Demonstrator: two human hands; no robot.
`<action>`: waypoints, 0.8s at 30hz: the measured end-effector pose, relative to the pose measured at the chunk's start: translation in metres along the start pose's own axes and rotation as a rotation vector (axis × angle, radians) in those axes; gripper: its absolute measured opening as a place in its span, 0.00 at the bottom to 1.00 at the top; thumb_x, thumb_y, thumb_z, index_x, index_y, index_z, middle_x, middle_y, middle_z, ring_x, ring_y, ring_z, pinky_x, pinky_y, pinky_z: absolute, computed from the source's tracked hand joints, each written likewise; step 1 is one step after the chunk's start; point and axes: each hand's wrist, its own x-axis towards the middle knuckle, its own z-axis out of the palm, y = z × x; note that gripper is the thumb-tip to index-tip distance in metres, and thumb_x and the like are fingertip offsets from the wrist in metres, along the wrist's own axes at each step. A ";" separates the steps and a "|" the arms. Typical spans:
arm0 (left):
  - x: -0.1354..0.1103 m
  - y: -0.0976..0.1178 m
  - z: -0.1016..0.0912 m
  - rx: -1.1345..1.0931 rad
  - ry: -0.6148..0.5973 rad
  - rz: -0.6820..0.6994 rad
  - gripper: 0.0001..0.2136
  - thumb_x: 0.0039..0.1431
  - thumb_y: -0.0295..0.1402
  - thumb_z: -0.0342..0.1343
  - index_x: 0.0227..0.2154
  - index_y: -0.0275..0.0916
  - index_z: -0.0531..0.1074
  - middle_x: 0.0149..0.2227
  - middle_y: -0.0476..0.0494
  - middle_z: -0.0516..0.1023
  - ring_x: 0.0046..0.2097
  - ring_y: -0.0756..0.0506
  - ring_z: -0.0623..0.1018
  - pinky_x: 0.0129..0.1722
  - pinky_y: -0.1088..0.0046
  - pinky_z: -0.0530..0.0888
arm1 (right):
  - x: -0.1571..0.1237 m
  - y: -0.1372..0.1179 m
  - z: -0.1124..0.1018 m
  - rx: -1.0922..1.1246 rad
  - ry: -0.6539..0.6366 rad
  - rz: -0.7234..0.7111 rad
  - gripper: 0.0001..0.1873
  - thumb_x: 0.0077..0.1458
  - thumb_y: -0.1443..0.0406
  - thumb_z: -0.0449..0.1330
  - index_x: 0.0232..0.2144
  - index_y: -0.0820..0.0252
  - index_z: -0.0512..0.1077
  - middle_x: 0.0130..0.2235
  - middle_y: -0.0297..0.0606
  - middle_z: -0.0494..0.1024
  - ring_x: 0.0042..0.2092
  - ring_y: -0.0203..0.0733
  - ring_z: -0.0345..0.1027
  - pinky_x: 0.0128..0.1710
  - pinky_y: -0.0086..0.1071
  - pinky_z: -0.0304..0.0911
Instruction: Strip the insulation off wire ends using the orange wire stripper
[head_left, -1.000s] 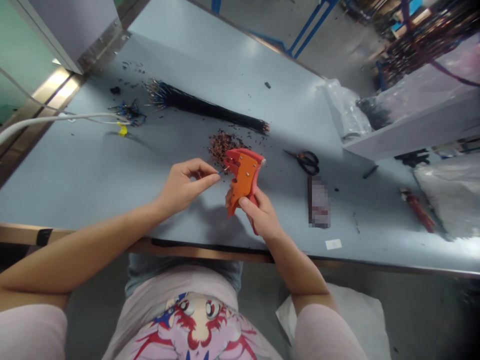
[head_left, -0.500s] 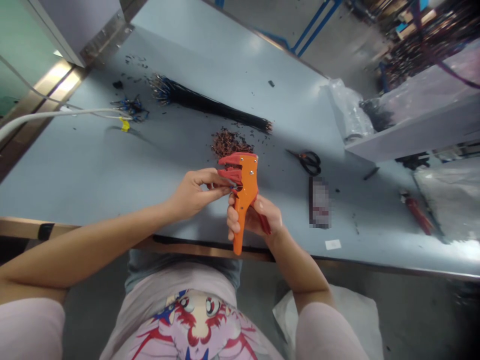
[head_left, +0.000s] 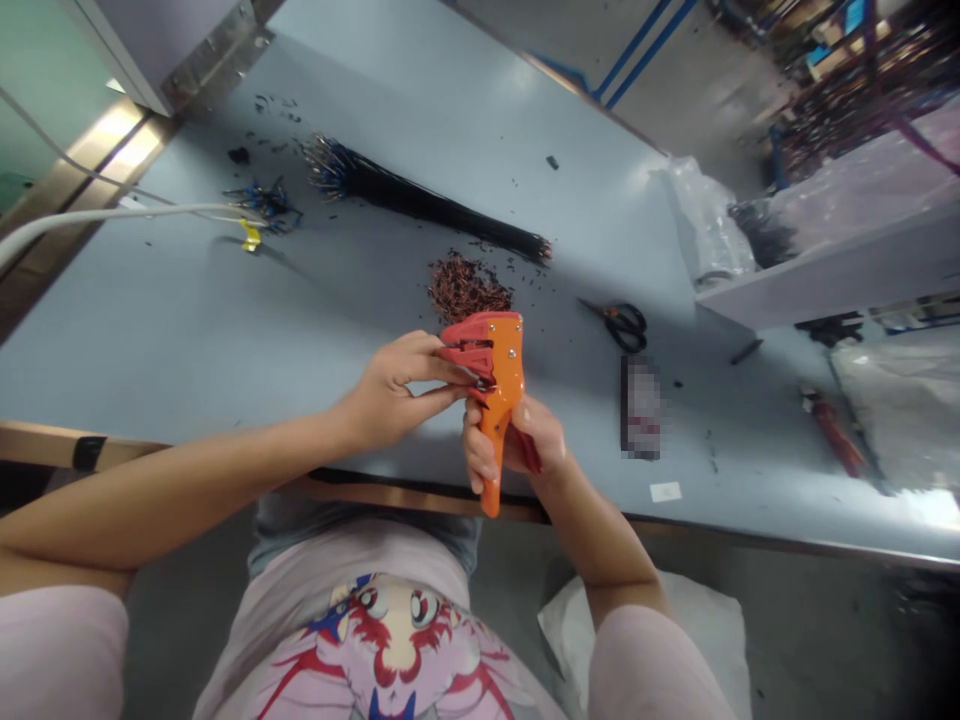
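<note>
My right hand [head_left: 521, 445] is wrapped round an orange wire stripper [head_left: 506, 375] with red jaws, held upright over the table's near edge. The stripper's red jaws point left. My left hand [head_left: 397, 385] pinches a thin wire [head_left: 482, 385] at the stripper's lower jaw; only a small glinting end of it shows between fingertips and tool. Just beyond the stripper lies a heap of copper-coloured scraps [head_left: 466, 283]. A long bundle of black wires [head_left: 435, 208] with blue and metal ends rests behind the heap.
Black-handled scissors [head_left: 626, 327] lie right of the stripper, beside a blurred-out oblong object [head_left: 641, 408]. Loose blue-ended pieces [head_left: 266, 203] and a pale cable [head_left: 112, 215] with a yellow tag [head_left: 250, 236] are at left. Plastic bags [head_left: 701, 220] and a red-handled tool [head_left: 836, 435] sit at right.
The stripper and my right hand have shifted slightly right and down in view. My left fingertips followed, still at the tool's lower jaw. The whole view has also moved a little.
</note>
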 end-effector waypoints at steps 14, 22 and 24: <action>-0.001 -0.001 0.000 0.059 0.015 0.075 0.05 0.57 0.30 0.58 0.35 0.41 0.77 0.40 0.46 0.79 0.40 0.49 0.76 0.41 0.71 0.71 | 0.001 0.001 -0.001 0.031 -0.029 0.045 0.19 0.58 0.54 0.56 0.41 0.65 0.66 0.29 0.36 0.73 0.26 0.37 0.69 0.27 0.39 0.73; -0.002 -0.001 0.001 0.056 0.004 0.054 0.05 0.56 0.29 0.58 0.35 0.42 0.77 0.40 0.46 0.79 0.40 0.48 0.76 0.42 0.71 0.71 | 0.001 0.001 0.004 -0.007 0.018 0.033 0.18 0.58 0.53 0.56 0.38 0.64 0.65 0.26 0.33 0.72 0.22 0.34 0.66 0.23 0.34 0.71; -0.002 0.000 0.001 0.039 0.004 0.029 0.05 0.56 0.29 0.58 0.35 0.42 0.77 0.40 0.46 0.80 0.40 0.48 0.76 0.42 0.71 0.71 | 0.002 0.001 0.005 -0.018 0.047 0.041 0.19 0.57 0.51 0.56 0.37 0.63 0.64 0.25 0.31 0.71 0.20 0.33 0.65 0.21 0.34 0.71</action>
